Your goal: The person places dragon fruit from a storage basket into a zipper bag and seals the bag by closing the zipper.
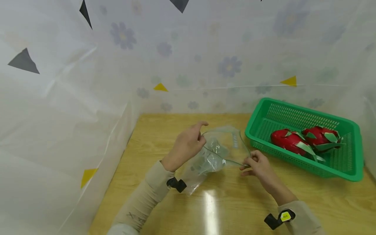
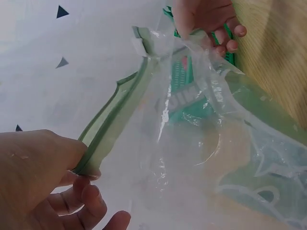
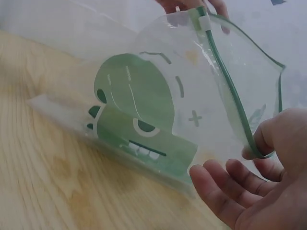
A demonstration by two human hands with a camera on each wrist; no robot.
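A clear plastic zip bag (image 1: 215,155) with green edging hangs above the table, its mouth spread apart. My left hand (image 1: 186,145) pinches the left end of the green mouth strip (image 2: 112,112) between thumb and forefinger. At the opposite end, my right hand (image 1: 259,168) pinches the corner of the mouth, its other fingers loosely bent in the right wrist view. A green cartoon animal print (image 3: 139,110) covers the bag's side. The small white slider (image 3: 205,23) sits on the strip. Nothing shows inside the bag.
A green plastic basket (image 1: 288,158) stands at the right on the wooden table (image 1: 158,130). Two red dragon fruits with green scales, one in front (image 1: 285,139) and one behind (image 1: 315,137), lie in it. Pale patterned sheeting (image 1: 199,65) hangs behind and at the left.
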